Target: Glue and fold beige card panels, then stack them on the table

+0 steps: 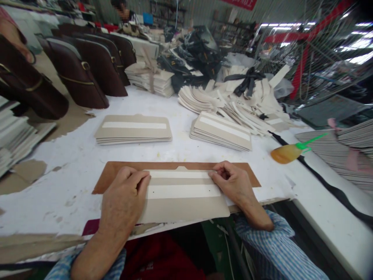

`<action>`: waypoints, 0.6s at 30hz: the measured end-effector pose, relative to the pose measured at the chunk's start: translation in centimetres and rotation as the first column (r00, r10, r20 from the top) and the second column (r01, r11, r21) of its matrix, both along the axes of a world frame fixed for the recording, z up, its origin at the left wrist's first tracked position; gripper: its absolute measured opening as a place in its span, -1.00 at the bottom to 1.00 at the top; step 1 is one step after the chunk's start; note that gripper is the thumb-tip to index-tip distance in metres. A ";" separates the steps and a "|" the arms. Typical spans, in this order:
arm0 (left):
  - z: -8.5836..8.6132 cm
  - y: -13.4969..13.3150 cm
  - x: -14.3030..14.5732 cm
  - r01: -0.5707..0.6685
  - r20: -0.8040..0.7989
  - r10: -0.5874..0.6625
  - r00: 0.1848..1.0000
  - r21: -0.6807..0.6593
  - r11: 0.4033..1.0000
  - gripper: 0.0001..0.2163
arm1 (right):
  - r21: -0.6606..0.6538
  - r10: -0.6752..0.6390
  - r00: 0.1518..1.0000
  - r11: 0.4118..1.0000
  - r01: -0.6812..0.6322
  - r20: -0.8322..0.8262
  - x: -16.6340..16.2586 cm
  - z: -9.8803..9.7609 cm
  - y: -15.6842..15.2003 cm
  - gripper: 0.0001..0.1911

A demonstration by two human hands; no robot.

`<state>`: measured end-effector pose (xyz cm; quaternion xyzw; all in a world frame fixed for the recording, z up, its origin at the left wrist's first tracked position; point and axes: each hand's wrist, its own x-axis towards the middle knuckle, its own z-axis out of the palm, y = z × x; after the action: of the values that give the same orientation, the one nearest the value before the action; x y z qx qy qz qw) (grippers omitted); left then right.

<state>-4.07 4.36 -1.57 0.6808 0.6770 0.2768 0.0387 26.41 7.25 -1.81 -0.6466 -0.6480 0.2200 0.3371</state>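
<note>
A beige card panel (186, 204) with white strips across it lies on a brown board (122, 169) at the table's near edge. My left hand (124, 198) rests on the panel's left end, fingers curled and pressed down on it. My right hand (231, 182) pinches the panel's upper right edge, where the upper white strip (180, 174) ends. Both sleeves are blue striped.
Two stacks of like panels (134, 130) (223, 130) lie further back on the white table (72, 182). An amber glue bottle with a green nozzle (291, 151) lies at right. Dark brown bags (84, 66) stand at back left, loose cut pieces (233, 99) at back right. Another person sits far behind.
</note>
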 end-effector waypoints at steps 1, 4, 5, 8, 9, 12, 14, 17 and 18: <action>0.0 0.0 0.0 0.001 0.002 -0.001 1.000 0.002 1.000 -0.67 | 0.001 0.000 1.000 1.000 0.000 0.001 0.0 0.0 0.0 -0.77; 0.0 0.0 0.1 0.001 -0.005 -0.001 1.000 0.019 1.000 -0.66 | 0.001 -0.008 1.000 1.000 0.008 0.000 0.0 0.0 0.0 -0.79; 0.0 0.0 0.1 0.002 -0.009 -0.002 1.000 0.025 1.000 -0.65 | -0.003 -0.010 1.000 1.000 0.010 -0.003 0.0 0.1 0.1 -0.79; -0.2 0.1 0.0 0.006 -0.017 -0.006 1.000 0.036 0.999 -0.66 | -0.015 -0.014 1.000 1.000 0.014 -0.003 -0.1 0.1 0.1 -0.79; -0.3 0.1 -0.1 0.007 -0.018 -0.007 1.000 0.036 0.999 -0.66 | -0.018 -0.013 1.000 1.000 0.013 0.003 -0.1 0.1 0.1 -0.79; -0.5 0.1 -0.2 0.012 -0.023 -0.011 1.000 0.032 0.999 -0.67 | -0.004 -0.020 1.000 1.000 0.020 0.022 -0.1 0.1 0.1 -0.81; -0.6 0.1 -0.2 0.017 -0.025 -0.016 1.000 0.035 0.999 -0.66 | 0.029 -0.024 0.999 0.999 0.023 0.036 -0.1 0.0 0.1 -0.84; -0.5 0.1 -0.2 0.017 -0.032 -0.016 0.999 0.053 0.998 -0.65 | 0.091 0.013 0.998 0.996 -0.018 0.057 0.0 -0.2 0.1 -0.86; -0.4 0.2 -0.2 0.016 -0.038 -0.014 0.999 0.054 0.998 -0.65 | 0.107 0.034 0.997 0.993 -0.040 0.064 0.1 -0.3 0.1 -0.84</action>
<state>-4.24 4.51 -1.99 0.6916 0.6648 0.2822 0.0095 26.50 7.32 -2.12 -0.6217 -0.6811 0.1704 0.3472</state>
